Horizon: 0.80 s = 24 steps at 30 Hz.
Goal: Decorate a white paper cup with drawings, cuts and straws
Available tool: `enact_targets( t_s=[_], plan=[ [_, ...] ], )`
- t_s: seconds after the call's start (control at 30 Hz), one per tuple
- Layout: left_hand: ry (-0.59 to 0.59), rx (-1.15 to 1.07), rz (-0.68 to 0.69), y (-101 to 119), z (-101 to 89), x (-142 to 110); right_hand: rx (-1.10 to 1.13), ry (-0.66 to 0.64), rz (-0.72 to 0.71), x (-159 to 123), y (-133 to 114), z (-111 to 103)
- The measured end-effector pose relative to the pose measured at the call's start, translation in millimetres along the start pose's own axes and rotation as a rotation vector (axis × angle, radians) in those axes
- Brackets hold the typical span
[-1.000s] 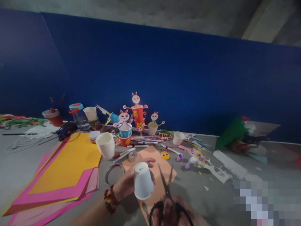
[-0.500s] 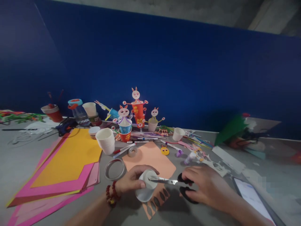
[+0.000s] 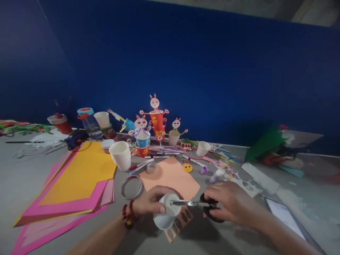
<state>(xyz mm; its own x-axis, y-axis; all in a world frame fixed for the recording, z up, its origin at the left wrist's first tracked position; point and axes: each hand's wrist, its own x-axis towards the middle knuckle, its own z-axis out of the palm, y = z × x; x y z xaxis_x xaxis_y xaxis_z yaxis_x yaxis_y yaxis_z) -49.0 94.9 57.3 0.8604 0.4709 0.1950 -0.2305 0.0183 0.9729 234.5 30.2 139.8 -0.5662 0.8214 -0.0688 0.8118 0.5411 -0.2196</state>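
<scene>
My left hand (image 3: 156, 202) is wrapped round a white paper cup (image 3: 165, 220), which is tipped so that its base faces right and up. In my right hand (image 3: 225, 202) are black-handled scissors (image 3: 193, 203), with fingers through the loops. Their blade tips meet the round base of the cup; how deep they go I cannot tell. Beneath the cup lies an orange paper strip (image 3: 178, 224) with oval cut-outs. A peach paper sheet (image 3: 172, 173) is spread just beyond my hands.
Left are coloured paper sheets (image 3: 77, 177), a tape roll (image 3: 131, 187) and stacked white cups (image 3: 120, 156). Behind stand rabbit-faced cup figures (image 3: 142, 140). A glue stick (image 3: 216, 176), paper scraps (image 3: 243, 186) and a phone (image 3: 285, 216) lie to the right.
The scissor handles have come closer together, and the blade tips stay at the cup's base. My view has tilted slightly downward. My left hand keeps its hold on the cup.
</scene>
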Motion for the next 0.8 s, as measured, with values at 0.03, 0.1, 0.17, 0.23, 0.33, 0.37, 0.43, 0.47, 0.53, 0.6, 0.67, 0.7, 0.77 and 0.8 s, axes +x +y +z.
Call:
enact_targets(
  t_s=[0.03,0.1,0.17,0.23,0.33,0.37,0.43,0.47,0.53,0.6,0.67,0.7,0.77,0.8],
  plan=[
    [-0.004,-0.001,-0.006,0.8,0.3,0.3,-0.01,-0.004,-0.007,0.4,1.0,-1.5],
    [-0.008,0.004,-0.011,2.3,0.5,0.9,-0.017,-0.01,-0.017,1.1,2.3,-3.6],
    [0.0,0.007,-0.008,2.9,0.4,1.3,-0.008,-0.008,-0.021,1.9,2.6,-3.9],
    [0.006,-0.001,-0.007,2.6,0.2,1.3,-0.002,-0.002,-0.019,2.6,1.8,-2.7],
    [0.011,-0.01,-0.011,1.1,-0.2,0.8,-0.02,-0.01,-0.012,3.5,-0.3,-0.6],
    [0.018,-0.004,-0.013,0.5,-0.4,0.5,-0.037,-0.013,-0.012,3.7,-1.0,-0.3],
    [0.027,0.015,-0.018,-0.2,-0.9,0.0,-0.081,-0.023,-0.022,4.3,-2.2,-0.1],
    [0.025,0.023,-0.02,-0.5,-1.2,-0.1,-0.109,-0.029,-0.032,4.6,-2.6,-0.2],
    [0.018,0.027,-0.02,-0.8,-1.8,-0.1,-0.167,-0.042,-0.055,5.4,-3.0,-0.3],
    [0.016,0.026,-0.017,-0.9,-2.2,0.0,-0.212,-0.042,-0.074,6.5,-3.1,-0.2],
    [0.017,0.019,-0.017,-1.0,-2.1,0.2,-0.236,-0.037,-0.089,7.7,-3.1,-0.1],
    [0.015,0.013,-0.019,-1.1,-1.8,0.2,-0.243,-0.035,-0.097,8.4,-3.2,-0.3],
    [0.012,0.0,-0.021,-1.4,-1.2,0.2,-0.257,-0.046,-0.111,9.7,-3.5,-1.0],
    [0.013,-0.006,-0.022,-1.7,-0.9,0.1,-0.263,-0.053,-0.115,10.3,-3.6,-1.5]
  ],
)
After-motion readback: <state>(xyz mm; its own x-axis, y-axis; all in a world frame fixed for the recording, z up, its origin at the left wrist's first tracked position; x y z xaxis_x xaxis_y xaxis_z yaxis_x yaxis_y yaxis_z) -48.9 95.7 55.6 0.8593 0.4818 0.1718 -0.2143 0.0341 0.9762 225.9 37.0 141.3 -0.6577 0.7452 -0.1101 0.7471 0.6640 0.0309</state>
